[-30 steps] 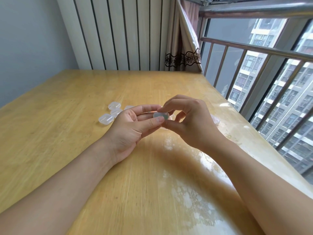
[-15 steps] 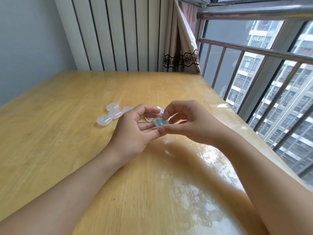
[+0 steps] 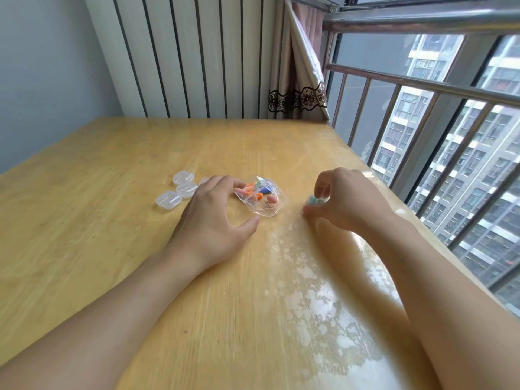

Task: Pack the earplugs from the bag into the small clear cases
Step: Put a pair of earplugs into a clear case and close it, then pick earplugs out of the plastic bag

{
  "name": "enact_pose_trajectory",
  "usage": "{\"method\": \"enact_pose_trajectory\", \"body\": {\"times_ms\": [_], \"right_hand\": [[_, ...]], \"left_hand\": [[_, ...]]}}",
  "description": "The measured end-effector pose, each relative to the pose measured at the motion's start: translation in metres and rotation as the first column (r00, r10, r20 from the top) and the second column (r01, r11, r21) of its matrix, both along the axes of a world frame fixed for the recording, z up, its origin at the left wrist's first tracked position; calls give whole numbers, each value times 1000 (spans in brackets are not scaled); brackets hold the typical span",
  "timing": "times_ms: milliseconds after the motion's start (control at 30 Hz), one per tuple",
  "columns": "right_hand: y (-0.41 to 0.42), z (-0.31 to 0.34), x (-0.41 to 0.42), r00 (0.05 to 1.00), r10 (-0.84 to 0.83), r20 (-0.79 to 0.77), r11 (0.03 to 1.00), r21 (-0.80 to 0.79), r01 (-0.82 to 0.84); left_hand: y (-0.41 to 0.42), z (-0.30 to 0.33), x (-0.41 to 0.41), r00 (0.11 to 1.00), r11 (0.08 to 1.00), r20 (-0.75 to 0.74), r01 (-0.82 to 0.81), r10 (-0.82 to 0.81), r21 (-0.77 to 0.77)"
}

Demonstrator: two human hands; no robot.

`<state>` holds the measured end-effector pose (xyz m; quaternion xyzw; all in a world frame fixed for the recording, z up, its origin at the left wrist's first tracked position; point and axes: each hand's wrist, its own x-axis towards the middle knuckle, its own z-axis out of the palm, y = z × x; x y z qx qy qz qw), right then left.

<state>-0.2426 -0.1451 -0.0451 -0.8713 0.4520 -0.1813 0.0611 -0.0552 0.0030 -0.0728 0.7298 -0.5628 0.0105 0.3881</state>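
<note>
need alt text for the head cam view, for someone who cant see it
The person's right hand pinches a small clear case with teal inside, low over a wooden table. The left hand reaches to a clear bag of coloured earplugs, with empty cases at its left.

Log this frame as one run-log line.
step: set filled case down | right hand: pinching filled case at table | left hand: open, reaching earplug bag | empty cases: left of bag
</note>
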Motion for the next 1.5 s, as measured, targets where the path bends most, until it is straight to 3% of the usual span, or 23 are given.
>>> {"method": "enact_pose_trajectory", "body": {"times_ms": [67,133,200,333,533,633,733,1000,1133,1200,1367,1500], "right_hand": [[0,3,0,1000,8,-1,999,-51,-8],[3,7,1,986,80,149,995,-72,-70],[11,6,8,942,153,298,986,16,-166],[26,-16,32,960,187,207,978,53,-202],[21,-14,35,955,144,258,985,53,-163],[22,-9,27,984,113,141,992,47,-121],[28,-4,23,994,107,18,994,20,-107],[32,0,22,972,210,105,969,111,-221],[33,0,24,967,220,127,965,117,-235],[35,1,25,962,241,130,959,121,-257],[38,2,26,960,262,96,954,123,-273],[37,2,24,961,259,101,952,140,-272]], "left_hand": [[-2,0,0,998,999,-62,20,-19,30],[-6,0,2,989,998,-147,23,-14,60],[-9,-1,6,984,997,-180,6,7,75],[-14,-5,10,989,996,-146,-14,27,93],[-13,-9,13,999,991,-39,9,-4,133],[-11,-10,12,999,980,44,19,-28,200],[-11,-9,11,999,977,35,20,-28,212],[-15,-6,9,986,995,-156,-43,56,86],[-21,-6,13,887,994,-459,-89,48,-68],[-22,-7,17,848,985,-528,-122,38,-126],[-19,-5,21,840,943,-532,-254,104,-216],[-14,1,21,888,901,-434,-306,153,-308]]}}
